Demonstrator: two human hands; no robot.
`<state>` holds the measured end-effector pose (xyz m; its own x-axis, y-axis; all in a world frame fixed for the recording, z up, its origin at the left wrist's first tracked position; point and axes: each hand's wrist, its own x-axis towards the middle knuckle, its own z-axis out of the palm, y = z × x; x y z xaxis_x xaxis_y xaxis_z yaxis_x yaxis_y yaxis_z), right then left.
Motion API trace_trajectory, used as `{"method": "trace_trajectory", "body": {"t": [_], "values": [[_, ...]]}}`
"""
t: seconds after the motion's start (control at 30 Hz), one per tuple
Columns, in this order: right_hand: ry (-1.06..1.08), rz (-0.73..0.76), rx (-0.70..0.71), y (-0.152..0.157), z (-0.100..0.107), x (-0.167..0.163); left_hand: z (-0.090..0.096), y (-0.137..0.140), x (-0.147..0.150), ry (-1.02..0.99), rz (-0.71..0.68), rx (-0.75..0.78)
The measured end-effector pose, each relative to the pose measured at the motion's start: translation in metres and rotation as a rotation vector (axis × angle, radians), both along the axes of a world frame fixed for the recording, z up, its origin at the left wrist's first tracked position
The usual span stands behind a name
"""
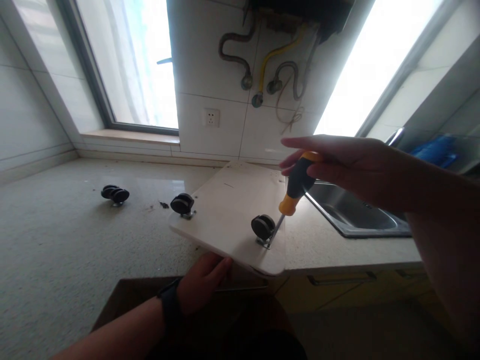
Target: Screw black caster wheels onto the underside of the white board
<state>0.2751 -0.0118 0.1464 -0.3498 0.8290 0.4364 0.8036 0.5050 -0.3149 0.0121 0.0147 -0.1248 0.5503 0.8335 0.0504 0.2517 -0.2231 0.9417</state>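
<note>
My right hand [356, 162] has a yellow-and-black screwdriver [300, 180] by its handle, thumb on one side and some fingers stretched past it. The shaft slants down to the metal plate of a black caster [263, 227] near the right front corner of a white board [225, 220]. Under the board's front edge, my left hand [204, 280], with a dark watch at the wrist, is closed on that edge; some fingers are hidden beneath. A second caster [182, 204] stands at the board's left corner. The screw under the tip is too small to make out.
Another black caster [115, 194] lies on the speckled countertop [67, 235] at left, with small dark bits [164, 205] nearby. A steel sink [356, 212] is set in at right. Pipes [234, 42] and a socket [211, 118] are on the tiled wall between two windows.
</note>
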Motion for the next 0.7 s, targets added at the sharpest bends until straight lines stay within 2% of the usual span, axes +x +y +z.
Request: {"method": "trace_trajectory", "body": {"t": [0.13, 0.2, 0.27, 0.43, 0.5, 0.57, 0.7], "values": [[-0.181, -0.206, 0.199, -0.002, -0.001, -0.016, -0.003, 0.001, 0.000, -0.005, -0.002, -0.002], [-0.228, -0.268, 0.243, -0.002, -0.004, -0.017, -0.005, 0.001, 0.000, -0.015, -0.004, -0.010], [-0.174, -0.229, 0.195, 0.000, -0.009, -0.013, -0.006, 0.001, 0.000, -0.024, -0.005, -0.018], [0.078, 0.050, -0.072, 0.009, -0.021, 0.004, -0.003, 0.002, 0.000, -0.018, -0.025, -0.017], [0.148, 0.076, -0.095, 0.009, -0.023, 0.002, -0.002, 0.002, 0.000, -0.016, -0.018, -0.009], [0.142, -0.003, -0.026, 0.007, -0.025, -0.005, -0.002, 0.002, 0.000, -0.021, -0.008, -0.004], [-0.058, -0.321, 0.283, 0.000, -0.026, -0.022, -0.006, 0.002, 0.001, -0.033, -0.013, -0.014]]}}
